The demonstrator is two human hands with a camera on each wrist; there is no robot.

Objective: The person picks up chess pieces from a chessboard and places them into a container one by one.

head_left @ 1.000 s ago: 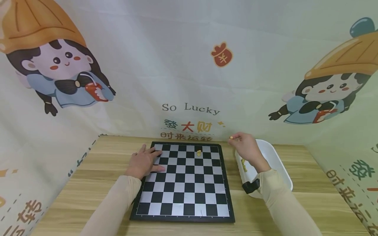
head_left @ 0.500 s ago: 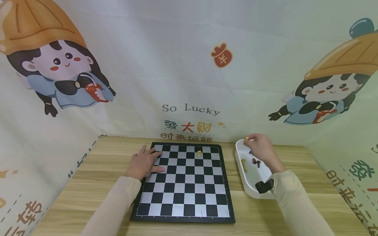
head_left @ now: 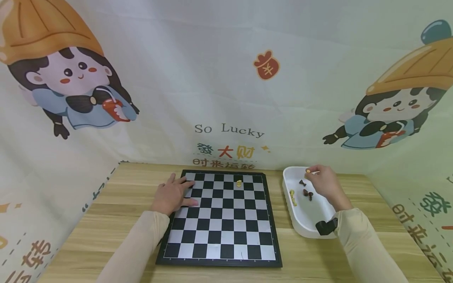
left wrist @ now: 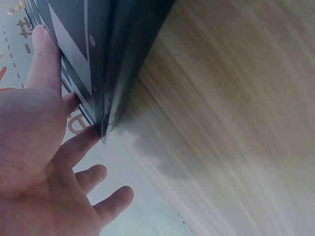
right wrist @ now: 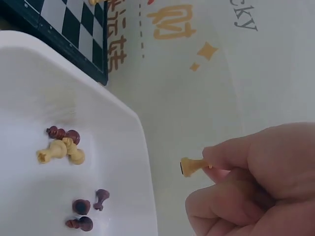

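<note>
My right hand (head_left: 327, 185) is raised over the far right part of the white tray (head_left: 313, 214). Between thumb and fingers it pinches a small pale yellow chess piece (right wrist: 193, 166), whose base points away from the fingertips. The left hand (head_left: 170, 196) rests on the left edge of a black-and-white chessboard (head_left: 219, 226), fingers spread. In the left wrist view, some of its fingers (left wrist: 81, 145) touch the board's dark side. One yellow chess piece (head_left: 238, 183) stands near the board's far side, right of the middle.
Inside the tray lie yellow chess pieces (right wrist: 51, 151) along the left wall and several dark brown pieces (right wrist: 81, 206). Both board and tray sit on a wooden table (head_left: 116, 204). A printed cloth (head_left: 226, 86) hangs behind and at both sides.
My right hand has moved right, from beside the tray's left wall to over its far right part, still pinching the yellow piece. Dark pieces in the tray came into view. My left hand stays put.
</note>
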